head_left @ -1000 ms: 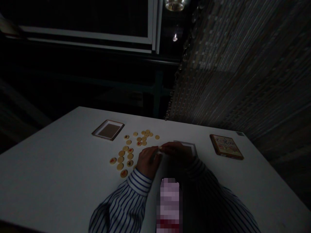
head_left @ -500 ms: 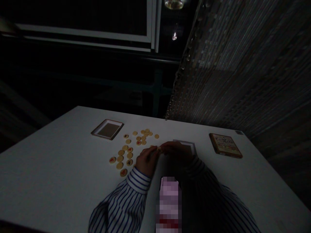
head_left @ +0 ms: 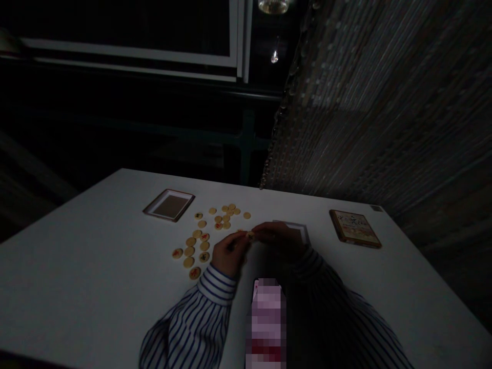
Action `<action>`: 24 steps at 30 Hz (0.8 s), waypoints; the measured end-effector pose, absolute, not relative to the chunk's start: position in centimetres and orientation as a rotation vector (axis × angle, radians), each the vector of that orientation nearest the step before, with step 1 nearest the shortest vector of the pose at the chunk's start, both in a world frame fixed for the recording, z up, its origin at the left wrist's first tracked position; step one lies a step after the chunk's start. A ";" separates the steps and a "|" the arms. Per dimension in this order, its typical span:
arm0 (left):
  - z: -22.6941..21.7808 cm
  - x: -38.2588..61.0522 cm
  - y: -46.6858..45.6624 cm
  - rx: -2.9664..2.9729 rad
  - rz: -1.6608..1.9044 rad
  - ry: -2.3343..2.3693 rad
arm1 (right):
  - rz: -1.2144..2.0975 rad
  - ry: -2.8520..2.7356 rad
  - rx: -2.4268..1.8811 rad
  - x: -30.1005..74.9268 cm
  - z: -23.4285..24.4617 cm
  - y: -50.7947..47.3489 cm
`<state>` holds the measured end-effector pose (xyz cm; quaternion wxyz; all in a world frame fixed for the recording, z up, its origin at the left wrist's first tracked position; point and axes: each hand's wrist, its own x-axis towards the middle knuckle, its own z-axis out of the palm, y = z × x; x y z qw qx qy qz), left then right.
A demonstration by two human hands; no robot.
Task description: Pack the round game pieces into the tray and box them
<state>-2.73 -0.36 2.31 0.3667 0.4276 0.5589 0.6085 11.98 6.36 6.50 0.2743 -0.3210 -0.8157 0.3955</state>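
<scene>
Between my fingertips is a round wooden Chinese chess piece (head_left: 250, 236) with a dark mark on its face. My left hand (head_left: 229, 254) pinches it from the left, and my right hand (head_left: 281, 239) grips it from the right, just above the white table (head_left: 115, 287). Left of my hands lie several more pieces, some face down and plain, others with red characters like the near piece (head_left: 195, 272) or dark ones like the piece beside my left wrist (head_left: 204, 257). Behind my right hand, a pale flat tray or lid (head_left: 302, 228) is partly hidden.
An open shallow box part (head_left: 169, 205) sits at the back left. A closed box with a printed picture lid (head_left: 355, 228) lies to the right. A phone with a blurred screen (head_left: 266, 318) rests at the front between my forearms. A bead curtain (head_left: 346, 102) hangs behind the table's right side.
The piece between my fingers has turned, so its dark-marked face shows more clearly. Both hands stay nearly in place; the view has shifted slightly.
</scene>
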 end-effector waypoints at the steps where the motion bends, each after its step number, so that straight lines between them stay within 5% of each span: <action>1: 2.4 -2.7 -0.4 1.090 1.569 1.434 | 1.055 -2.193 -0.868 12.0 6.5 6.3; 14: 2.5 -2.9 -0.3 0.896 1.555 1.238 | 1.081 -2.197 -0.841 12.4 7.1 5.5; 24: 2.5 -1.9 -0.5 1.032 1.475 1.232 | 0.809 -2.314 -0.968 13.4 7.3 5.0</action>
